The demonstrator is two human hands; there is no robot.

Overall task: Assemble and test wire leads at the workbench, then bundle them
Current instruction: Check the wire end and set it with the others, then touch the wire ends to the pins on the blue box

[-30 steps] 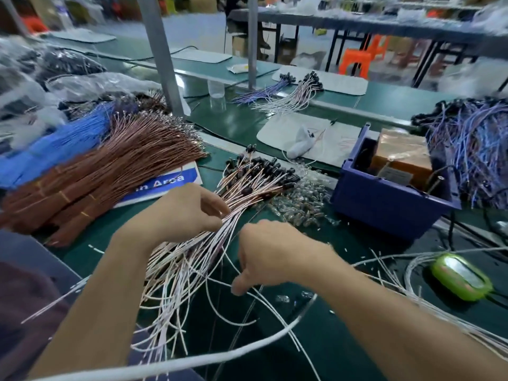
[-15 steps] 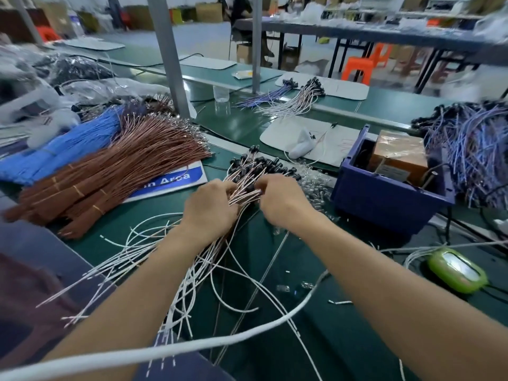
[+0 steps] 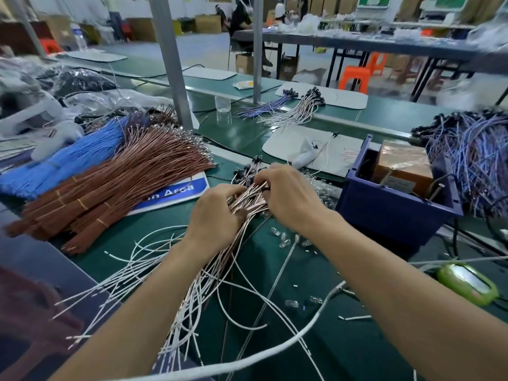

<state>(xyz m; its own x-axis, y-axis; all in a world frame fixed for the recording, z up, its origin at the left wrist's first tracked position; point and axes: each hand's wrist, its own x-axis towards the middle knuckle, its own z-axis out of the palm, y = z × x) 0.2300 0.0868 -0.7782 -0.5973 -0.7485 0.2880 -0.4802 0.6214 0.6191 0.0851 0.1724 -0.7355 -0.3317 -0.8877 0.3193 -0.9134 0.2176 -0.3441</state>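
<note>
A loose bundle of white and pink wire leads [image 3: 209, 273] with black caps at the far end lies on the green workbench [image 3: 324, 345], fanning out toward me. My left hand [image 3: 217, 215] grips the bundle just below the capped ends. My right hand [image 3: 286, 196] curls over the capped ends [image 3: 244, 171] and holds the same bundle beside the left hand. Small clear bulbs [image 3: 286, 239] lie scattered just right of the bundle.
Tied brown wire bundles [image 3: 110, 191] and blue ones [image 3: 66, 158] lie at the left over a blue sign [image 3: 176, 192]. A dark blue bin [image 3: 395, 213] holding a brown box stands at the right, purple wires [image 3: 475, 152] behind it. A green tester [image 3: 467, 283] sits near right.
My right hand has moved up from the loose wire tails to the capped ends, joining the left hand. Both hands have drawn the leads closer together there. The view has tilted up.
</note>
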